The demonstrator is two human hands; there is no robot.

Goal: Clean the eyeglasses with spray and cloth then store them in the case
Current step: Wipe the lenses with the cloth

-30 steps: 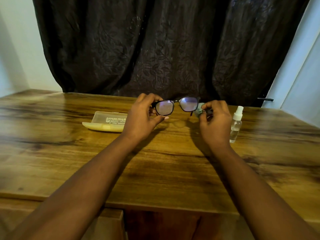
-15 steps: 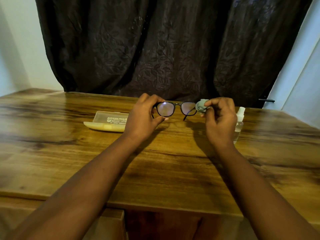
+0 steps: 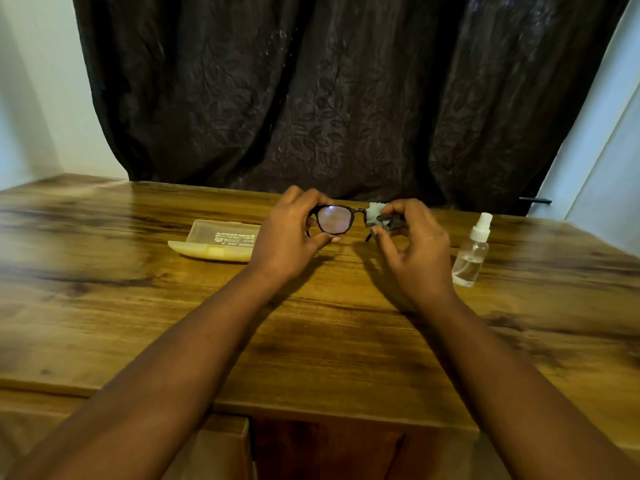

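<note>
I read the eyeglasses (image 3: 335, 220) as held up in the air just above the far middle of the tabletop (image 3: 207, 323), lenses facing me, one lens bare and showing a pale reflection, the other covered. My left hand (image 3: 289, 237) holds the frame at its left end, grip narrow, fingers over the top rim and thumb under the lower rim. My right hand (image 3: 414, 251) pinches the small pale-green cloth (image 3: 374, 214) around the right lens, thumb and forefinger closed on it with the glass between; the remaining fingers hang loosely curled. Step in hand, by my judgement: wiping the right lens, so the spraying looks done and storage is not yet begun. Next move, as I judge it: finish rubbing this lens on both faces, shift the cloth to the bare left lens, keeping the left-hand hold on the frame only, off the glass. The temples look unfolded but are mostly hidden; they will need folding before casing. Count: one pair of eyeglasses, one cloth, one clear spray bottle (image 3: 472, 252) upright just right of the right hand, one yellowish case (image 3: 218, 241) lying open left of the left hand, two hands.
</note>
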